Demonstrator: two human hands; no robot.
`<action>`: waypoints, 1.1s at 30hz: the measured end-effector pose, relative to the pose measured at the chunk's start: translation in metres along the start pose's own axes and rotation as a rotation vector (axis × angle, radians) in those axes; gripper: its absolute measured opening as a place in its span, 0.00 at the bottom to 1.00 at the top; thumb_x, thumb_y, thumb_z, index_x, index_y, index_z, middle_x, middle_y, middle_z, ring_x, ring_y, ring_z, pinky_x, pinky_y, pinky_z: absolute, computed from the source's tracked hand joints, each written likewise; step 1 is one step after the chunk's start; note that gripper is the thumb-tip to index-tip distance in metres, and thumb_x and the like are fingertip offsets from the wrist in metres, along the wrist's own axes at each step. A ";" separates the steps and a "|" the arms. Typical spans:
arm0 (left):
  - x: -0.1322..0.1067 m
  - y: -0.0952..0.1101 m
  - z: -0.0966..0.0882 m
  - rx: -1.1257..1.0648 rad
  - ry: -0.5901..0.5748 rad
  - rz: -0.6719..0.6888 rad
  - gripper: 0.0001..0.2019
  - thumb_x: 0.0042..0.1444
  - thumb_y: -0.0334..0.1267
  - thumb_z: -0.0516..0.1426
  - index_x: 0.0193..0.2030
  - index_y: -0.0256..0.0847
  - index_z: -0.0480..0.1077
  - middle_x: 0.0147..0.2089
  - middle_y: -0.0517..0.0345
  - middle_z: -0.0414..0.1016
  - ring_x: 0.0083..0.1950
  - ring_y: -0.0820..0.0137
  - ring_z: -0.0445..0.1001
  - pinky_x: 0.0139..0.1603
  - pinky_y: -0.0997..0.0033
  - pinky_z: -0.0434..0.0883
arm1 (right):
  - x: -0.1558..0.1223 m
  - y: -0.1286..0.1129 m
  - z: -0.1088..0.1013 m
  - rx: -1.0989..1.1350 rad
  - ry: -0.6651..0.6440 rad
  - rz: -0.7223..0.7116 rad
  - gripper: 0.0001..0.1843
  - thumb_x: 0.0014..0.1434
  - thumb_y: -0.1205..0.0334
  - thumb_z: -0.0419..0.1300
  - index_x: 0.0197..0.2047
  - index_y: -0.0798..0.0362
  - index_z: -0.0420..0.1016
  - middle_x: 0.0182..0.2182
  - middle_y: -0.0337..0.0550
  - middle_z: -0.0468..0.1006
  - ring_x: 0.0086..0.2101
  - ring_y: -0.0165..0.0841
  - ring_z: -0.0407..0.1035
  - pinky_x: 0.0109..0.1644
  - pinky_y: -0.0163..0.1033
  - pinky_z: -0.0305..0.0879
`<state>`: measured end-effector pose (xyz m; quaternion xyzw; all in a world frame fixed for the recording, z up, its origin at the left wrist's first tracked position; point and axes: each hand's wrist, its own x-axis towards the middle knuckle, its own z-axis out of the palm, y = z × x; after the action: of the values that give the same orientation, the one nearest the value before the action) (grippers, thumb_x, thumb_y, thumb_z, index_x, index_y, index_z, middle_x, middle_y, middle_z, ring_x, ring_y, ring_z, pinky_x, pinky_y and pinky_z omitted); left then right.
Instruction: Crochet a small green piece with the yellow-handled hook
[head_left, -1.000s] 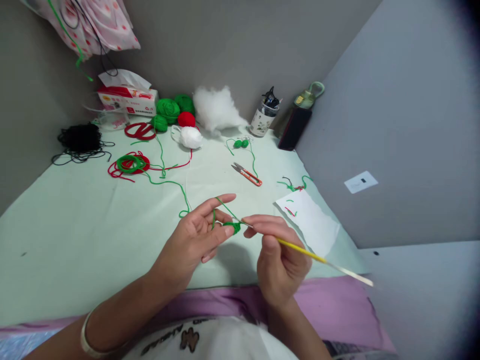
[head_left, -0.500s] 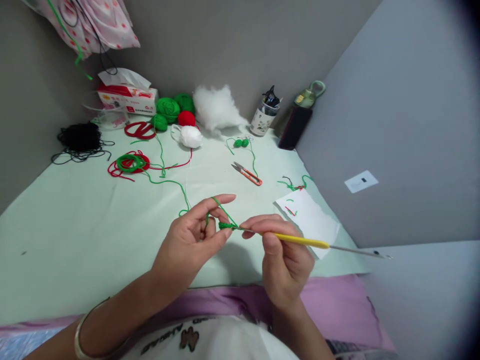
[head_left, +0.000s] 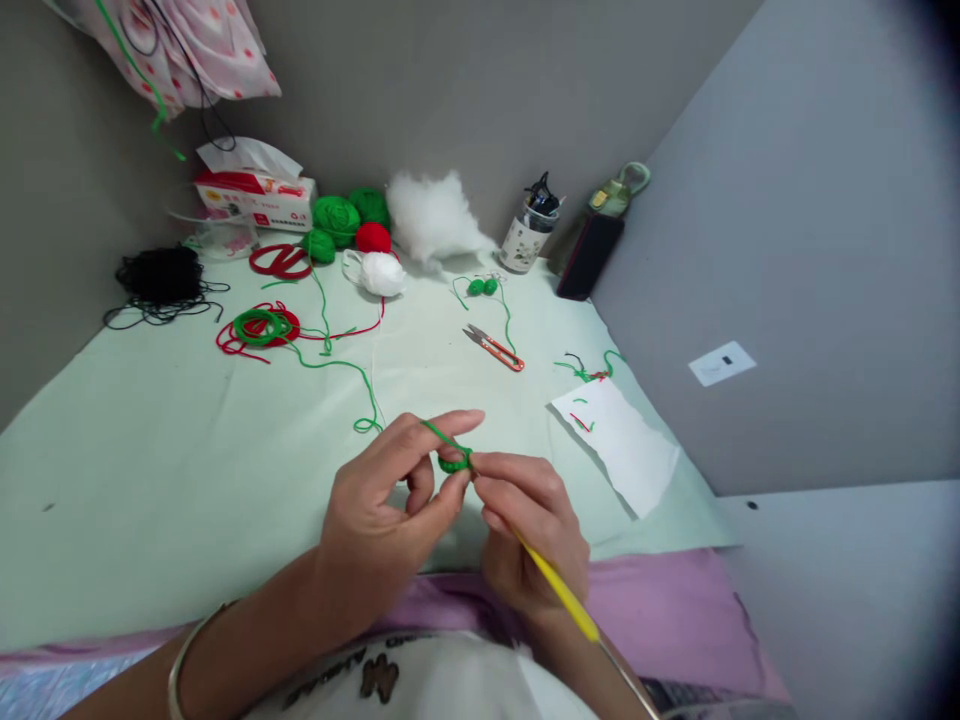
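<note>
Between thumb and fingers, my left hand point(head_left: 390, 500) pinches a small green crochet piece point(head_left: 452, 464). Green yarn point(head_left: 442, 436) runs from its raised, outstretched index finger to the piece. My right hand point(head_left: 536, 520) is closed around a crochet hook point(head_left: 559, 588) with a yellow handle, its bare metal rear end pointing down toward my body. The hook's working tip is hidden at the right edge of the piece, where the fingers of both hands nearly meet. A loose green strand point(head_left: 364, 385) lies on the table behind my left hand.
Orange thread snips point(head_left: 495, 348) lie beyond my hands, near two small green balls point(head_left: 482, 287). White paper point(head_left: 619, 445) with yarn scraps is at right. Along the back stand yarn balls point(head_left: 336, 220), white stuffing point(head_left: 435, 218), a tissue pack point(head_left: 259, 200) and a pen cup point(head_left: 528, 238).
My right hand has moved left and down, closer to the left. The crochet hook has swung from nearly level to pointing steeply down toward me. My left index finger has dropped slightly.
</note>
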<state>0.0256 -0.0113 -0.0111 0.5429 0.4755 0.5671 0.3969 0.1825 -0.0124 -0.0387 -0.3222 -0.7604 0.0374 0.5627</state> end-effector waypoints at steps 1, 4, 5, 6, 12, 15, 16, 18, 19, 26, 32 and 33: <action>0.000 0.001 0.000 -0.023 0.004 -0.038 0.17 0.59 0.29 0.67 0.52 0.53 0.84 0.33 0.65 0.75 0.25 0.77 0.64 0.36 0.70 0.72 | -0.001 0.001 0.002 0.034 0.031 0.019 0.15 0.74 0.66 0.57 0.60 0.47 0.78 0.47 0.50 0.85 0.43 0.37 0.81 0.40 0.43 0.81; 0.003 0.002 0.000 -0.107 0.016 -0.178 0.17 0.56 0.33 0.70 0.53 0.50 0.83 0.32 0.65 0.74 0.27 0.75 0.67 0.36 0.71 0.72 | -0.002 0.003 0.006 0.127 0.084 0.111 0.15 0.75 0.66 0.56 0.59 0.45 0.79 0.45 0.48 0.85 0.41 0.37 0.81 0.38 0.44 0.81; 0.004 0.003 0.000 -0.137 0.014 -0.215 0.18 0.55 0.34 0.70 0.54 0.49 0.82 0.32 0.64 0.74 0.28 0.74 0.67 0.36 0.71 0.73 | -0.003 0.003 0.006 0.139 0.084 0.135 0.15 0.75 0.65 0.56 0.59 0.45 0.79 0.45 0.47 0.85 0.41 0.37 0.81 0.37 0.45 0.82; 0.005 0.003 0.000 -0.165 0.010 -0.243 0.19 0.55 0.34 0.71 0.54 0.48 0.82 0.32 0.64 0.75 0.28 0.74 0.67 0.35 0.72 0.73 | -0.003 0.003 0.006 0.144 0.085 0.148 0.15 0.75 0.65 0.56 0.59 0.44 0.79 0.45 0.47 0.85 0.41 0.38 0.81 0.37 0.45 0.82; 0.011 0.004 -0.004 -0.418 -0.124 -0.425 0.25 0.52 0.35 0.73 0.57 0.46 0.80 0.35 0.65 0.73 0.25 0.79 0.60 0.26 0.78 0.64 | -0.003 0.003 0.001 -0.028 0.033 0.041 0.19 0.72 0.69 0.60 0.61 0.42 0.78 0.46 0.47 0.84 0.42 0.38 0.81 0.39 0.44 0.82; 0.016 0.003 -0.008 -0.643 -0.286 -0.635 0.27 0.53 0.38 0.73 0.60 0.44 0.78 0.31 0.67 0.69 0.21 0.83 0.50 0.19 0.80 0.52 | 0.001 0.004 -0.002 -0.144 -0.037 -0.031 0.21 0.69 0.71 0.62 0.60 0.41 0.80 0.45 0.46 0.84 0.45 0.38 0.80 0.42 0.44 0.82; 0.018 0.003 -0.010 -0.696 -0.306 -0.681 0.26 0.54 0.38 0.73 0.60 0.42 0.79 0.29 0.69 0.66 0.21 0.84 0.47 0.19 0.80 0.49 | 0.003 0.004 -0.003 -0.114 -0.032 -0.004 0.19 0.70 0.71 0.62 0.59 0.42 0.80 0.45 0.46 0.84 0.44 0.38 0.80 0.42 0.45 0.81; 0.022 0.002 -0.013 -0.739 -0.292 -0.700 0.23 0.55 0.37 0.73 0.58 0.40 0.80 0.26 0.71 0.61 0.21 0.84 0.43 0.19 0.80 0.46 | 0.008 0.004 -0.003 0.040 0.037 0.145 0.15 0.72 0.68 0.59 0.55 0.43 0.82 0.42 0.45 0.84 0.41 0.38 0.79 0.40 0.45 0.80; 0.023 0.002 -0.014 -0.738 -0.269 -0.679 0.22 0.55 0.36 0.73 0.57 0.40 0.80 0.26 0.71 0.61 0.21 0.85 0.43 0.19 0.81 0.45 | 0.012 0.004 -0.003 0.146 0.078 0.243 0.13 0.73 0.67 0.58 0.51 0.44 0.83 0.39 0.44 0.83 0.38 0.37 0.78 0.39 0.44 0.79; 0.020 0.002 -0.009 -0.608 -0.252 -0.529 0.21 0.55 0.38 0.73 0.56 0.47 0.82 0.38 0.61 0.74 0.25 0.81 0.55 0.18 0.82 0.53 | 0.024 0.003 0.006 0.490 0.106 0.464 0.10 0.73 0.64 0.61 0.45 0.45 0.85 0.38 0.42 0.85 0.35 0.33 0.77 0.36 0.40 0.76; 0.018 -0.002 -0.003 -0.607 -0.188 -0.533 0.24 0.53 0.38 0.74 0.58 0.45 0.81 0.36 0.63 0.73 0.25 0.81 0.58 0.20 0.81 0.56 | 0.006 0.002 0.007 0.000 0.005 0.159 0.21 0.69 0.72 0.62 0.59 0.42 0.82 0.47 0.47 0.83 0.44 0.38 0.80 0.44 0.44 0.81; 0.019 -0.002 -0.004 -0.647 -0.214 -0.579 0.24 0.54 0.38 0.74 0.58 0.44 0.81 0.33 0.64 0.72 0.24 0.82 0.55 0.20 0.82 0.55 | 0.004 0.002 0.006 -0.049 -0.001 0.110 0.22 0.69 0.72 0.62 0.61 0.41 0.82 0.49 0.48 0.83 0.45 0.39 0.80 0.44 0.45 0.81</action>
<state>0.0201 0.0068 -0.0083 0.2906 0.3623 0.4929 0.7358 0.1777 -0.0066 -0.0386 -0.3770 -0.7426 0.0497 0.5514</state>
